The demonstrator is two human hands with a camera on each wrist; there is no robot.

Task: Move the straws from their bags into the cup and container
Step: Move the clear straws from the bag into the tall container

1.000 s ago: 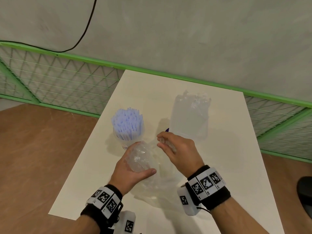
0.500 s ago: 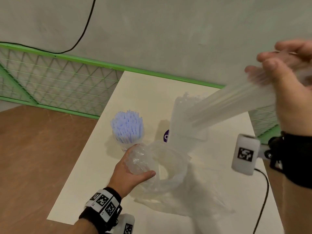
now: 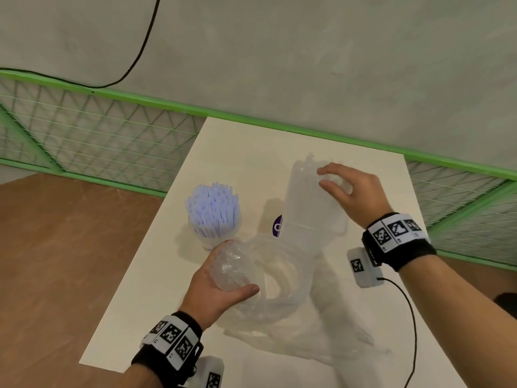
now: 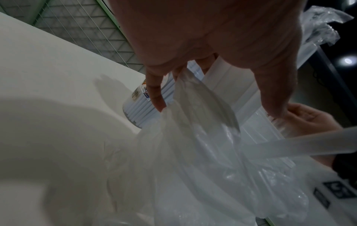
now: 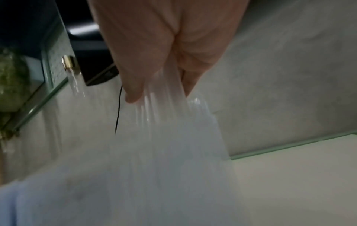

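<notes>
On the white table point(image 3: 229, 152) stands a cup point(image 3: 211, 242) packed with pale blue-white straws point(image 3: 212, 208). To its right is a tall clear container point(image 3: 310, 219) with a purple label point(image 3: 277, 226). A bundle of clear straws point(image 3: 305, 180) stands in it. My right hand point(image 3: 324, 179) grips the tops of those straws; the right wrist view shows my right hand point(image 5: 160, 94) pinching the clear straws point(image 5: 170, 122). My left hand point(image 3: 237, 266) grips the crumpled mouth of a clear plastic bag point(image 3: 279, 301) lying in front of the cup. In the left wrist view, my left hand point(image 4: 216, 107) holds the bag point(image 4: 193, 152) beside the cup point(image 4: 135, 107).
A second flattened clear bag point(image 3: 341, 340) lies at the table's near right. A green wire-mesh fence point(image 3: 84, 135) runs behind and beside the table, under a grey wall. A black cable point(image 3: 411, 317) trails from my right wrist over the table's right edge.
My right hand pulled a bundle of clear straws out of the bag, swung it up to the right, then lowered it into the tall container. My left hand kept hold of the bag.
</notes>
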